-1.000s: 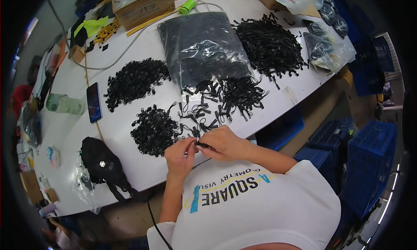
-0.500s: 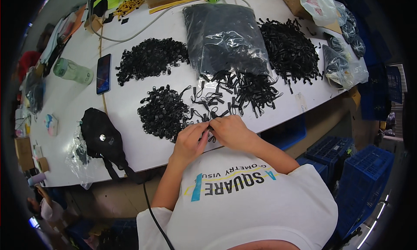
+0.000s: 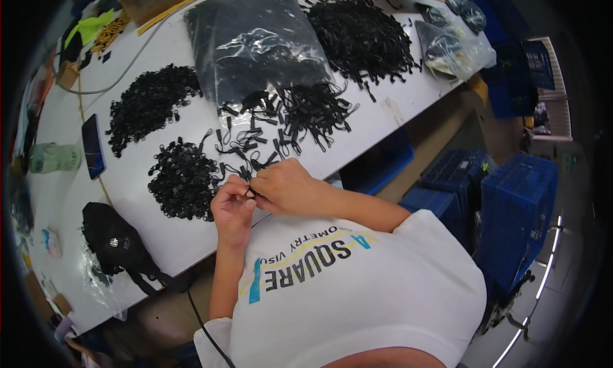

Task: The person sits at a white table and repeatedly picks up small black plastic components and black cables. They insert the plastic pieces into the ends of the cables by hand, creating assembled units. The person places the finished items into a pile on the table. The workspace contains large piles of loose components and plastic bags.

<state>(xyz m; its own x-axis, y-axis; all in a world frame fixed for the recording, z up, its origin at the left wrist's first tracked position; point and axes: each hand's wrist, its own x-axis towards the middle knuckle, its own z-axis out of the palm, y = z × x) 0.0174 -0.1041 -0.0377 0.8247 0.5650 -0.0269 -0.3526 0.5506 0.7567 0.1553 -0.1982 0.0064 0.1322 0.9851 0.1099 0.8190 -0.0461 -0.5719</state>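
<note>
Two hands are observed, set close together at the near edge of one white table (image 3: 131,192). One black looped piece (image 3: 249,192) is gripped between them: it is pinched by the fingertips of the left hand (image 3: 231,209) and clamped in the closed fingers of the right hand (image 3: 287,188). The piece is partly covered by the fingers.

Four heaps of black parts are counted: an upper-left heap (image 3: 153,106), a lower-left heap (image 3: 184,179), a heap of looped straps (image 3: 313,112) just beyond the hands, and a far-right heap (image 3: 364,39). Individual parts are too numerous to be counted.

One large clear bag (image 3: 255,36) of dark contents is laid between the heaps, its near end met by the looped straps. One phone (image 3: 94,146), one pale green bottle (image 3: 54,158) and one black pouch (image 3: 118,239) are noted on the left. Blue crates (image 3: 517,208) are stacked beyond the table's right side.

Printed lettering in black, turquoise and yellow is borne by the white shirt (image 3: 357,291).
</note>
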